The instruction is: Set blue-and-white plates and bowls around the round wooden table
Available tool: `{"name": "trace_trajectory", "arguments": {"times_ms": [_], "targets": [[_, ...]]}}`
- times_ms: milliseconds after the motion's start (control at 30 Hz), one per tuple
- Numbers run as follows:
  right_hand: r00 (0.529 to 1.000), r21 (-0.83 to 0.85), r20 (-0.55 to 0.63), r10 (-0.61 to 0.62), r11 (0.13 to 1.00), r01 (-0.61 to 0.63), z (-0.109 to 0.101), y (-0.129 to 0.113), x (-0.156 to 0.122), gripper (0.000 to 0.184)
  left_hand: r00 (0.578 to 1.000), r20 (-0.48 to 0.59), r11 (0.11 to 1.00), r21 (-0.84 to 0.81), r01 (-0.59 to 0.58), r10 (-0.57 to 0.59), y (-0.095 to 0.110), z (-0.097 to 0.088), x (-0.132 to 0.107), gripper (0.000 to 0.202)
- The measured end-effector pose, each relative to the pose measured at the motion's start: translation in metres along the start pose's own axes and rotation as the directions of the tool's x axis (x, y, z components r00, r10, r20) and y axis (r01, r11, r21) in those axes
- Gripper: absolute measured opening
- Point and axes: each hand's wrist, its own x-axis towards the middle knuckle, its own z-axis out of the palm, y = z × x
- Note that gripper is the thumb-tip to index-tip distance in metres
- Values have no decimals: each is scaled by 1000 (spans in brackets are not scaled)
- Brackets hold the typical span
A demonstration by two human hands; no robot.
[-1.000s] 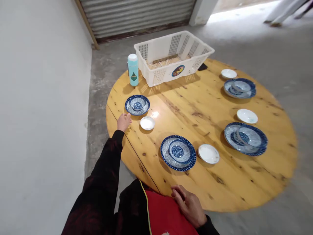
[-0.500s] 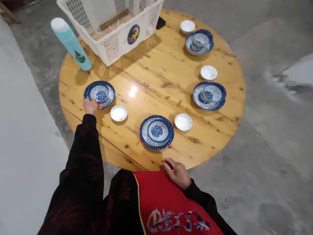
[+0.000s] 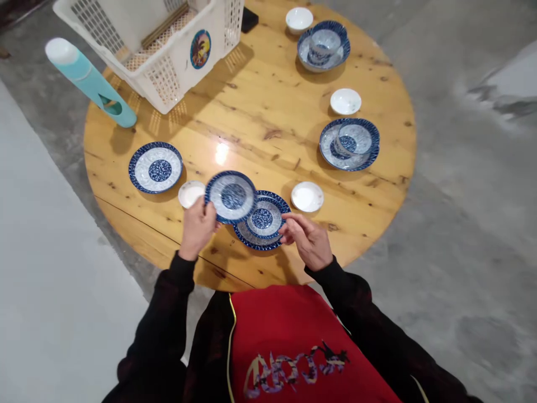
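Observation:
My left hand is closed on the left rim of a blue-and-white bowl, held up and tilted over the table. That bowl overlaps the left edge of a blue-patterned plate near the front. A second blue-and-white bowl rests in this plate. At its right side is my right hand, fingers apart and reaching over the plate's rim; whether they touch the bowl I cannot tell. To the left lies a blue-rimmed plate with nothing on it. A small white dish is partly hidden behind my left hand.
On the round wooden table stand a white plastic basket and a turquoise cylinder. Another small white dish lies to the right. Farther back are two plate-and-bowl sets and white bowls.
My left hand has lifted the bowl off the left plate and carried it right, toward the front plate. My right hand has risen from the table edge to that plate's right side.

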Motion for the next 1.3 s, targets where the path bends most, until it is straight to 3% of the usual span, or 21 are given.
{"name": "trace_trajectory", "arguments": {"times_ms": [133, 267, 533, 700, 867, 1000, 1067, 1167, 1233, 1300], "targets": [[994, -277, -4, -108, 955, 103, -1, 0, 18, 49, 991, 134, 982, 188, -35, 10, 14, 47, -28, 18], [986, -615, -14, -166, 779, 122, -8, 17, 25, 48, 978, 207, 894, 444, -59, -38, 18, 70, -36, 28], [991, -793, 37, -129, 599, 107, 0, 42, 33, 46, 956, 261, 728, 680, -85, -133, 21, 78, -31, 51], [997, -838, 65, -29, 541, 71, 5, 37, 38, 49, 943, 282, 678, 729, -91, -176, 21, 81, -28, 52], [994, -876, 74, 86, 481, 24, 7, 30, 44, 47, 950, 276, 642, 757, -120, -148, 19, 79, -22, 50], [997, -840, 63, 49, 542, 26, 6, 39, 45, 42, 949, 287, 696, 708, -119, -130, 13, 78, -18, 49], [996, -793, 74, 45, 609, 31, 7, 46, 47, 38, 945, 301, 798, 597, -81, -129, 6, 80, -16, 47], [994, -688, 86, 60, 726, 16, 11, 55, 49, 33, 923, 333, 940, 331, 78, -194, -4, 86, -15, 43], [996, -622, 66, 58, 783, -4, 15, 56, 46, 28, 907, 351, 964, 211, 165, -232, -7, 88, -18, 41], [998, -583, 38, 39, 812, -10, 16, 53, 38, 24, 916, 338, 968, 196, 156, -216, -6, 86, -26, 42]]}}
